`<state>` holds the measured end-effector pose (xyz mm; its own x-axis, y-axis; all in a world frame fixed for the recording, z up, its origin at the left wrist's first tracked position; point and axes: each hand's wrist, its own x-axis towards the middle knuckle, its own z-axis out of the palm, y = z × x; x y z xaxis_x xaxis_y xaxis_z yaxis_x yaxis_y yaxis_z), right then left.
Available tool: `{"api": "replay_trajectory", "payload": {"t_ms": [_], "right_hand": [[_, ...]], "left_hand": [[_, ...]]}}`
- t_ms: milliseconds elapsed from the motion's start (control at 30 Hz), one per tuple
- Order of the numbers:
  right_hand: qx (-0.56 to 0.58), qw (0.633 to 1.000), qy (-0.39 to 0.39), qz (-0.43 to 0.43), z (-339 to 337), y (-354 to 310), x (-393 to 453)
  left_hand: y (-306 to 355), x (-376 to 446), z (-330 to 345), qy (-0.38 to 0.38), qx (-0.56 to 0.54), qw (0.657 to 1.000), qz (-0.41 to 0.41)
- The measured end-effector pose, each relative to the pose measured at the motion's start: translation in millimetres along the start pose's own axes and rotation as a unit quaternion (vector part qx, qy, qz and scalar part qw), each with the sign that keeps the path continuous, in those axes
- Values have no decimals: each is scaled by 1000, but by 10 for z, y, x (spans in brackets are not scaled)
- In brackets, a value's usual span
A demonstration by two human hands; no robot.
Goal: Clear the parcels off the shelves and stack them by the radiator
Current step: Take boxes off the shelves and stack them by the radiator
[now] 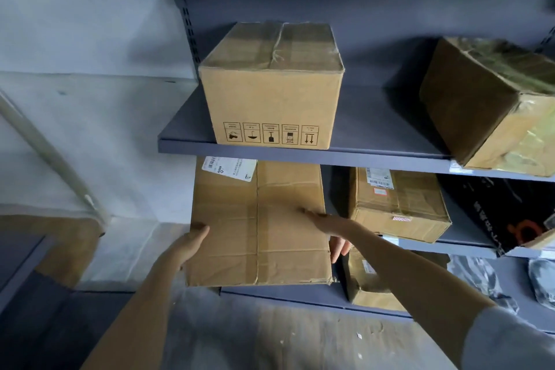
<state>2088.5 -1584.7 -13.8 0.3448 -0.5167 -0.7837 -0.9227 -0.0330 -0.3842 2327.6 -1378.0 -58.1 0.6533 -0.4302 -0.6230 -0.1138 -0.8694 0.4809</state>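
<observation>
I hold the big flat parcel (258,225) by its two sides, tilted half out of the lower shelf (300,297). My left hand (187,245) wraps the left edge; my right hand (327,224) lies palm-down on top with fingers curled under the right edge. Another parcel (270,93) sits on the shelf above, a smaller labelled one (399,207) just beside mine.

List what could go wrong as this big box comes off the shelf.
1. The large flat box is held only at its side edges by the left hand and right hand; it could slip or tip.
2. It sits close under the shelf above, so lifting may catch the shelf edge.
3. The smaller labelled box beside it could get knocked.
</observation>
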Motion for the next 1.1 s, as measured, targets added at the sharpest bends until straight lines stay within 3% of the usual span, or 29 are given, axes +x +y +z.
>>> {"api": "replay_trajectory", "payload": {"t_ms": [100, 233, 400, 567, 633, 733, 800, 867, 1100], "right_hand": [[44, 999, 12, -20, -91, -42, 75], [206, 973, 75, -73, -191, -136, 270], [247, 953, 115, -133, -272, -242, 330], [135, 989, -66, -19, -425, -36, 278], [117, 988, -104, -1, -354, 14, 308], [180, 981, -53, -43, -214, -73, 390], [306, 948, 7, -93, -192, -164, 467], [373, 919, 30, -124, -209, -244, 503], [398, 900, 50, -167, -6, -147, 456]], "left_hand": [[93, 29, -53, 18, -64, 997, 26], [302, 221, -173, 17, -199, 975, 94], [541, 518, -415, -72, -257, 957, 111], [379, 637, -489, -139, -137, 979, 66], [275, 658, -411, -157, -178, 971, 41], [251, 664, -292, -152, -316, 935, 50], [277, 675, -262, -133, -358, 922, 69], [309, 671, -274, -131, -368, 918, 73], [63, 608, -213, -157, -365, 914, 75]]}}
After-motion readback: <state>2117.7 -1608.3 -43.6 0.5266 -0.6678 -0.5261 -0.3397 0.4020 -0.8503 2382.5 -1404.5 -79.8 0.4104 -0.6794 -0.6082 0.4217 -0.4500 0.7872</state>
